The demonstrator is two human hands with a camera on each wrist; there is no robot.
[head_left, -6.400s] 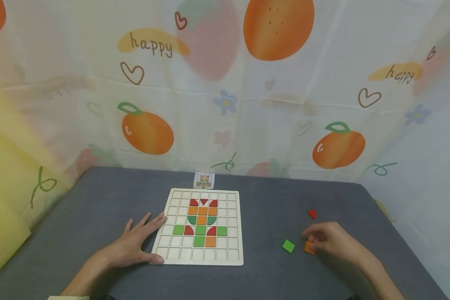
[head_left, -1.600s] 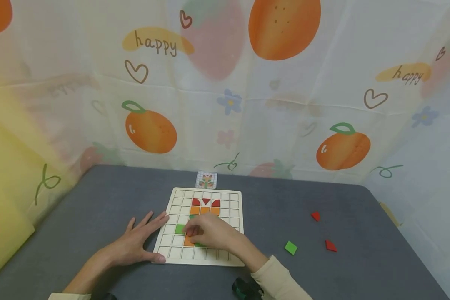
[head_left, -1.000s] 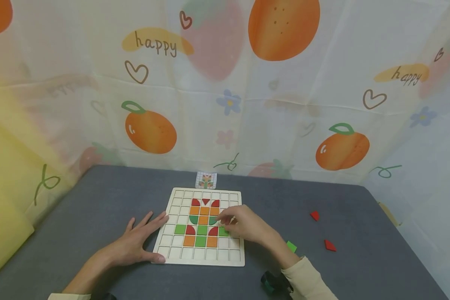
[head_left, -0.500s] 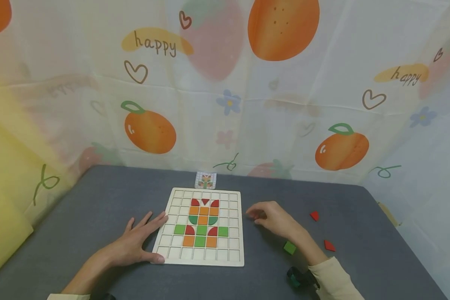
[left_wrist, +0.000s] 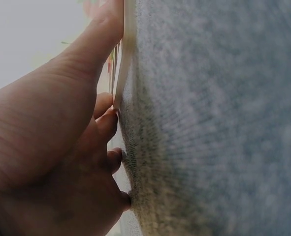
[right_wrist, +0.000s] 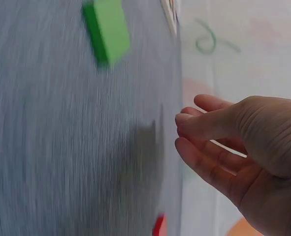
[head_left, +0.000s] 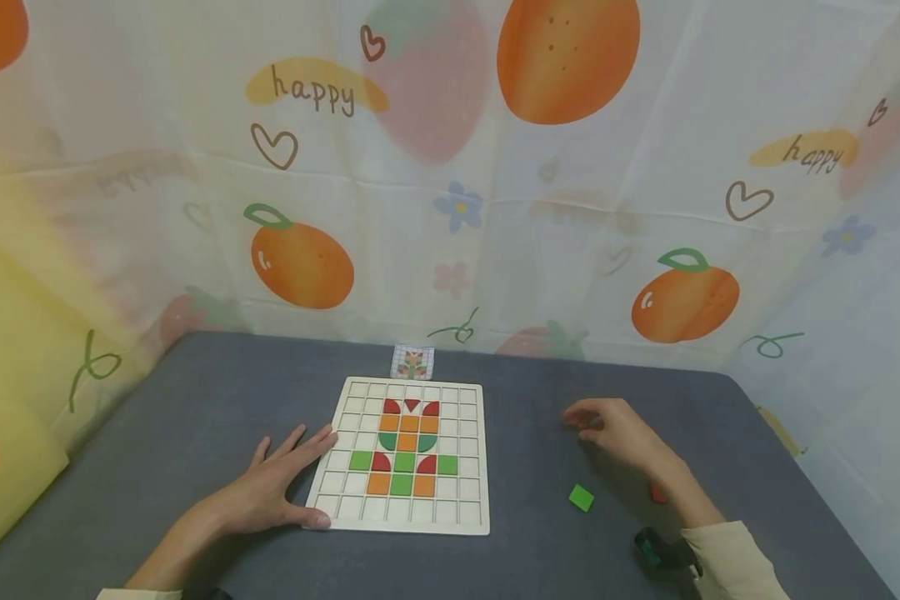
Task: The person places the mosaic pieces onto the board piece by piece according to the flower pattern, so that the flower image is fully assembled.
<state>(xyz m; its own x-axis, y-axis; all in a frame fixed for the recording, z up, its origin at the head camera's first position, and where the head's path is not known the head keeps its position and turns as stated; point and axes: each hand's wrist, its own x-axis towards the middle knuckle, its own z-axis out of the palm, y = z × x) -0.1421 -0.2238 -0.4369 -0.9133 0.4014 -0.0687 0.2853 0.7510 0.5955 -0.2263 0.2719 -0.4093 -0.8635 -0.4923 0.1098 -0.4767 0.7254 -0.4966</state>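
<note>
A white grid board (head_left: pixel 461 512) lies on the table, bearing a flower-like pattern of red, orange and green tiles. My left hand (head_left: pixel 258 492) rests at its left edge, fingers spread and thumb on the near corner; the left wrist view has this hand (left_wrist: pixel 61 123) along the board's rim. Over the table to the right, my right hand (head_left: pixel 622 433) hovers with loosely bent fingers, holding nothing. A loose green square tile (head_left: pixel 581 497) sits below that hand, also clear as a green tile (right_wrist: pixel 111 32) in the right wrist view. One red tile (head_left: pixel 657 493) is partly hidden by the forearm.
A small pattern card (head_left: pixel 412 362) lies behind the board, showing a similar flower. The grey table (head_left: pixel 270 375) ends at a fruit-printed cloth (head_left: pixel 540 250) hanging at the back. Another red tile (right_wrist: pixel 160 226) shows at the bottom of the right wrist view.
The orange tile that was under my right hand is now on the board, lower left of the pattern. My right hand has since moved off the board to the right. The left hand stays put.
</note>
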